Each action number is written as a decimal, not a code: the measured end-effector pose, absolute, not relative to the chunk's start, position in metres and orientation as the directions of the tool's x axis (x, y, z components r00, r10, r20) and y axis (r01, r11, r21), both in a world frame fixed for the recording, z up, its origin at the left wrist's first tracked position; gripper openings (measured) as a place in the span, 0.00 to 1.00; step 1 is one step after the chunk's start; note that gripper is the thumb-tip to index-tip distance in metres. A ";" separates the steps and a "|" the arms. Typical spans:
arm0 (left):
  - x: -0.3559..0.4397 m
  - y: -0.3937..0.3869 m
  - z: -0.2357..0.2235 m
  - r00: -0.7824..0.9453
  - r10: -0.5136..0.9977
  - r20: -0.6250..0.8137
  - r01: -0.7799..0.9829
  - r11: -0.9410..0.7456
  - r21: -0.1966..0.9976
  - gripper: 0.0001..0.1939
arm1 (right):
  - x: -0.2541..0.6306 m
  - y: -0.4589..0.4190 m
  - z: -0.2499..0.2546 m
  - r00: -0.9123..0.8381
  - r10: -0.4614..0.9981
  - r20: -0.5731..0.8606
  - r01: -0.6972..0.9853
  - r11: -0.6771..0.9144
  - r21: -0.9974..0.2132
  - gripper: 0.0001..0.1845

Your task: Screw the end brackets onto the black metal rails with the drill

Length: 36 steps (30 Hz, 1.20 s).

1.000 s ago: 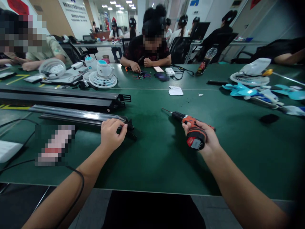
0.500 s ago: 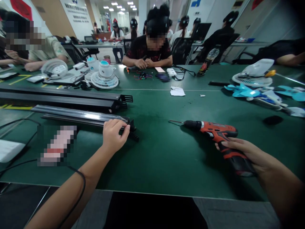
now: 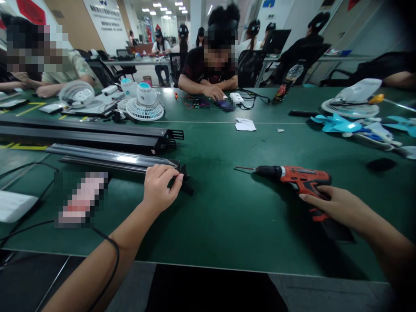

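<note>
My left hand [image 3: 160, 187] is closed over the near end of a long grey metal rail [image 3: 107, 157], thumb and fingers pinching by its black end bracket [image 3: 186, 180]. A red and black cordless drill [image 3: 294, 177] lies on its side on the green table [image 3: 227, 216], bit pointing left. My right hand [image 3: 338, 207] lies over the drill's handle, its fingers stretched out rather than wrapped round it.
A longer black rail [image 3: 84, 132] lies behind the grey one. Small white fans [image 3: 144, 106] stand at the back left, blue fan blades [image 3: 338, 125] and a fan grille at the right. White paper scraps [image 3: 245, 125] lie mid-table. Other people sit opposite. A black cable [image 3: 26, 225] runs at the left.
My right hand has brought the drill down from an upright grip and laid it on its side on the table, then loosened its fingers. My left hand has stayed on the rail end.
</note>
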<state>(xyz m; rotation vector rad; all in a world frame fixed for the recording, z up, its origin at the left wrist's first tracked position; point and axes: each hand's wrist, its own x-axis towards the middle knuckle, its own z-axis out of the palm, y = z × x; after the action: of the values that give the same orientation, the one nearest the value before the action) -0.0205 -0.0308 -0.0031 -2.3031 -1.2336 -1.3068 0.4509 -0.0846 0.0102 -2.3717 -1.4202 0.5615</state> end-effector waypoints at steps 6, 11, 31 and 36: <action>-0.019 -0.031 -0.004 0.299 0.578 0.760 0.680 -0.687 0.255 0.09 | 0.412 -0.074 0.050 0.354 0.908 -0.223 0.935 -0.348 0.067 0.17; -0.019 -0.029 -0.007 0.366 0.488 0.792 0.596 -0.777 0.204 0.07 | 0.318 -0.069 0.068 -0.069 0.990 0.125 0.903 0.115 -0.413 0.07; -0.022 -0.026 -0.009 0.480 0.343 0.807 0.586 -0.810 -0.004 0.04 | 0.183 -0.035 0.024 -0.324 0.933 0.156 0.388 0.281 -0.878 0.09; -0.023 -0.027 -0.005 0.486 0.383 0.785 0.619 -0.786 0.000 0.03 | 0.183 -0.033 0.014 -0.297 0.944 0.143 0.361 0.249 -0.899 0.08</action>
<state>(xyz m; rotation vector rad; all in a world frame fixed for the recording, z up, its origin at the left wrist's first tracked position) -0.0228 -0.0274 -0.0055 -2.4525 -0.8501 -1.1894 0.1828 -0.0332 0.0139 -1.1975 -1.7992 1.0219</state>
